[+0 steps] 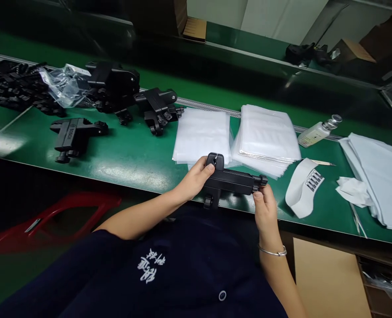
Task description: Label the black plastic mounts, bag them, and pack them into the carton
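Note:
Both of my hands hold one black plastic bracket [231, 181] over the near edge of the green table [133, 159]. My left hand [196, 179] grips its left end, thumb on the top knob. At the right end, my right hand [265, 207] pinches the small black knob with its fingertips. Just behind the bracket lie two stacks of clear plastic bags [202, 134] [265, 137].
More black brackets [75, 137] [158, 106] and a heap of them with a crumpled bag [63, 84] lie at the left. At the right are a strip of labels [303, 185], a small bottle [318, 131], white sheets [378, 176], a crumpled cloth [351, 190]. A red stool [50, 221] stands low left.

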Action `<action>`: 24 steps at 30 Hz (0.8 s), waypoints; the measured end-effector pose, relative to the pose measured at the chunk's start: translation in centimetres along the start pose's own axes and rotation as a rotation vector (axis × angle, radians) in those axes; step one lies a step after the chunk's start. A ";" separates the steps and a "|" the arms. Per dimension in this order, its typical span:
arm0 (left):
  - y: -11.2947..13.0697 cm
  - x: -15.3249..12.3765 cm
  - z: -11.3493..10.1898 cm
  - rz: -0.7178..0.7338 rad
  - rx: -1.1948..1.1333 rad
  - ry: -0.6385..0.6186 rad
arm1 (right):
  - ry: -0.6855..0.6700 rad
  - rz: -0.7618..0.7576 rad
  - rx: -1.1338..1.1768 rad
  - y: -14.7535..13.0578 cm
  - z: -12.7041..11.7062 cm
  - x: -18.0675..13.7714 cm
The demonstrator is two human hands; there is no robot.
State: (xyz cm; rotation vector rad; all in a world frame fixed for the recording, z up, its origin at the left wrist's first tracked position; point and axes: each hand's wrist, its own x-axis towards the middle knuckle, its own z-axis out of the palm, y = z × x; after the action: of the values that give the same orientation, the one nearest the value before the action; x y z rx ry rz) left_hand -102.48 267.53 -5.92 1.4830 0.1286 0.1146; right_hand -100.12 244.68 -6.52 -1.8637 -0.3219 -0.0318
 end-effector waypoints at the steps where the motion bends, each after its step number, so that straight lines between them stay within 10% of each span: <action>1: 0.1 0.0 0.0 0.010 0.017 -0.003 | 0.016 -0.001 0.047 0.3 0.1 0.1; 17: 0.7 -0.5 -0.5 0.224 0.232 -0.036 | 0.096 0.110 0.174 1.6 1.0 0.9; 24: 0.1 0.2 -0.2 0.075 -0.074 0.047 | 0.076 0.028 0.129 1.1 1.1 0.6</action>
State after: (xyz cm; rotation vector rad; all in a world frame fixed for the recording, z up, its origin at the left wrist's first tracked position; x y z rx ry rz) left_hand -102.27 267.80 -5.83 1.4124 0.1059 0.2129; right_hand -99.41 245.54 -7.75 -1.7339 -0.2397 -0.0616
